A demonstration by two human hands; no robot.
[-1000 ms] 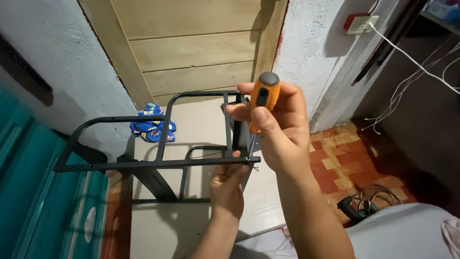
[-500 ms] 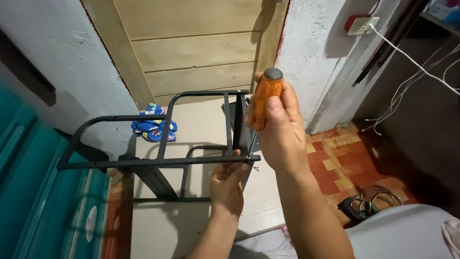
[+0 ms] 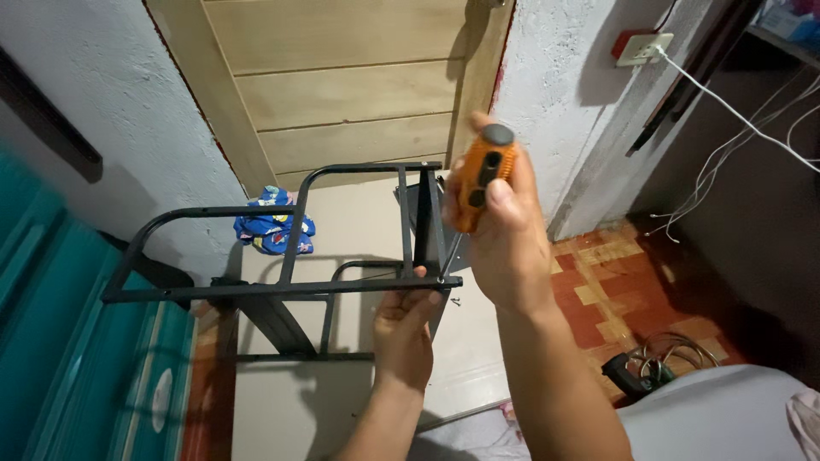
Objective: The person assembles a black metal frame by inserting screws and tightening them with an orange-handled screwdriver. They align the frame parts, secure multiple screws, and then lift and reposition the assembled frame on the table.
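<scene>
Gripping an orange-handled screwdriver point(image 3: 481, 179) upright at frame centre, the right hand point(image 3: 504, 230) aims its shaft down-left at the black metal frame's point(image 3: 282, 288) corner, pinched from below by the left hand point(image 3: 406, 329).

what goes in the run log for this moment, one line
right hand: grips orange screwdriver, tip at frame corner | left hand: steadies black metal frame from below | behind: wooden door
</scene>
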